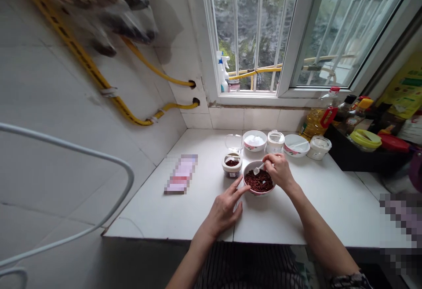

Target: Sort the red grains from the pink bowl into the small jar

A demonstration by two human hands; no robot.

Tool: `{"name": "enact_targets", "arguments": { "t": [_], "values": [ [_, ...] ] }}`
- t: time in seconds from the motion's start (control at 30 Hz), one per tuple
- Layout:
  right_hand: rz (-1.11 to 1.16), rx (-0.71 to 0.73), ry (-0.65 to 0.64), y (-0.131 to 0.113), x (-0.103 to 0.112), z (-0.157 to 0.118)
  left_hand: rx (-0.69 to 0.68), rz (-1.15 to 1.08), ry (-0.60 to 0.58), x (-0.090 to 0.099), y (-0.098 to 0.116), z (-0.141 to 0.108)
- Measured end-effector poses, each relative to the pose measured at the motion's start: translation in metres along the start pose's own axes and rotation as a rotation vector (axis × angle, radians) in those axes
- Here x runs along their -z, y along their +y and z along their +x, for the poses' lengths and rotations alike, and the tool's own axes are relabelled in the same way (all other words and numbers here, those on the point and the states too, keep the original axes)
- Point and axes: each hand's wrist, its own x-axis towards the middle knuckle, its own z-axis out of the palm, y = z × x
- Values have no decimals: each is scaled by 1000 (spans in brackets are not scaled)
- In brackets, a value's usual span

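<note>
A bowl (260, 193) of dark red-brown grains (259, 182), like peppercorns, sits on the white counter in front of me. My right hand (279, 171) pinches a small white spoon (256, 170), its tip over the grains. At the bowl's left side, my left hand (227, 207) has its fingers spread, with the index and middle fingertips against the rim. Just left of the bowl stands a seasoning jar (231, 171) with similar grains inside; its clear lid (234, 142) is raised.
Behind are a bowl of white powder (255, 141), a lidded jar (275, 141), another white bowl (296, 145) and a second jar (318, 148). An oil bottle (316, 119) and a black condiment rack (349, 152) stand right. A blurred pink packet (182, 173) lies left.
</note>
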Motion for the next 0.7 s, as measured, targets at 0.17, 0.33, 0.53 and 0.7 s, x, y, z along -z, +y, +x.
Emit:
{"name": "enact_targets", "arguments": {
  "t": [0.17, 0.33, 0.53, 0.7],
  "values": [
    [113, -30, -94, -7, -9, -1, -9, -3, 14, -1, -1, 0],
    [335, -211, -63, -11, -1, -1, -12, -10, 18, 0, 1, 0],
    [438, -295, -64, -9, 1, 0, -12, -16, 21, 1, 2, 1],
    [542, -361, -83, -10, 0, 1, -9, -16, 17, 1, 2, 1]
  ]
}}
